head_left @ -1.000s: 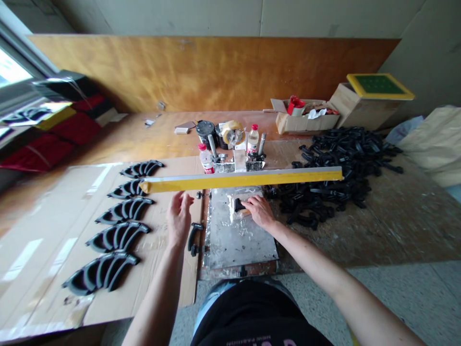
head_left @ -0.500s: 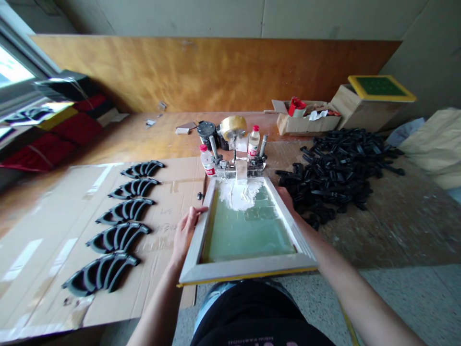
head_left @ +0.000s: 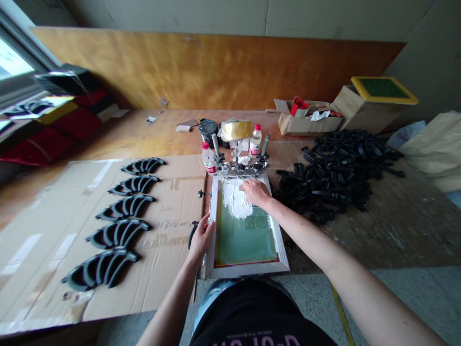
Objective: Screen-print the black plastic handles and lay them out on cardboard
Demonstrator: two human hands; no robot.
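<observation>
The step in hand looks like working white paste at the far end of the screen frame, which lies over the printing stand on the worktop, directly before the person. The right hand pinches a small tan spreader, mostly hidden by the fingers, at the paste's upper edge. The left hand rests against the frame's left side; how firmly it grips, I cannot tell. The next move seems to call for an even pull across the green mesh, with the frame held steady. Beyond the stand, one red-capped bottle holds a pale liquid, while the contents of a nearer bottle are hard to judge. A black tub stands behind that one, its contents hidden. At the back right, an open carton holds a red roll and crumpled white paper; the box beside it bears a yellow-edged green screen
</observation>
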